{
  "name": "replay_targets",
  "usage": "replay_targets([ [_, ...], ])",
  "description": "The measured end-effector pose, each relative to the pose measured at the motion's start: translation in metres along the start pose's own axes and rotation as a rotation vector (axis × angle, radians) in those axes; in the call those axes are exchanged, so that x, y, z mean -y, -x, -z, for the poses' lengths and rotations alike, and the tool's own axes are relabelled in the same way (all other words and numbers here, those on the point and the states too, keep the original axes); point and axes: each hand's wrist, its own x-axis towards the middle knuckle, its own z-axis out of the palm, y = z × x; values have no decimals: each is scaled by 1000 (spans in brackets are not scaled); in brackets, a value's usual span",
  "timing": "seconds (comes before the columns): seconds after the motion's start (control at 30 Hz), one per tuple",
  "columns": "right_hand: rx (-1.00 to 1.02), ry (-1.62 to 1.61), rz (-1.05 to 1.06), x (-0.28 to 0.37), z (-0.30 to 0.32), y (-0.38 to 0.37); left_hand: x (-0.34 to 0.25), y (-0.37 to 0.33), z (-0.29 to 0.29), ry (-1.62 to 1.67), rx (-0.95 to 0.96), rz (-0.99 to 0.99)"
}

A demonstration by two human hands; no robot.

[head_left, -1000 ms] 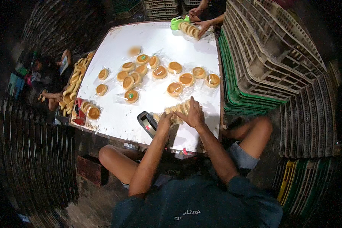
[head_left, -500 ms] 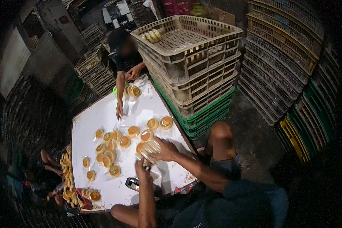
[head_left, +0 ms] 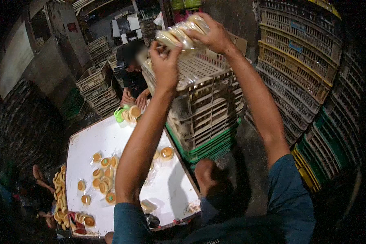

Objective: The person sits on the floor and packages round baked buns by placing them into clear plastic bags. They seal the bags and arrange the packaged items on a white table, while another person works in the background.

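Above the top crate (head_left: 203,83) of a tall stack, I hold a row of round buns (head_left: 179,36) in clear plastic wrap. My left hand (head_left: 167,61) grips the row's left end with fingers and thumb. Around its right end curls my right hand (head_left: 215,35). The row tilts upward to the right, slightly blurred. Down on the white table (head_left: 85,148) lie more wrapped round buns (head_left: 103,187), some with a green mark on top. My left forearm hides part of the table.
Across the table a co-worker's hands (head_left: 140,99) are beside stacked buns (head_left: 131,113) and a bright green object (head_left: 118,114). Unwrapped buns (head_left: 60,195) are heaped along the table's left side. Tall crate stacks (head_left: 288,61) stand to the right. A dark device (head_left: 152,221) is by the near edge.
Both my hands have lifted the row of wrapped buns from the table up over the crate stack. The co-worker's outstretched arm has drawn back to the stacked buns. The view has shifted.
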Motion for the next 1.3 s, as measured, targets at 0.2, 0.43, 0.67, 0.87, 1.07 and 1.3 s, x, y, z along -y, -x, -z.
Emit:
replay_targets([
  [0.2,902,333,-511,-125,26,26,79,-34,-29,-690,690,457],
  [0.43,945,557,-489,-141,-9,21,-24,38,60,-433,508,106],
  [0.67,1299,276,-304,-112,-97,21,-141,260,272,-700,-135,412],
  [0.87,1254,242,-525,-133,-58,20,-240,450,334,-803,-865,560],
  [1.07,1247,444,-544,-125,-93,20,-259,505,325,-1083,-1022,521],
  [1.3,1230,387,-526,-113,-65,40,-231,543,378,-930,-935,543],
])
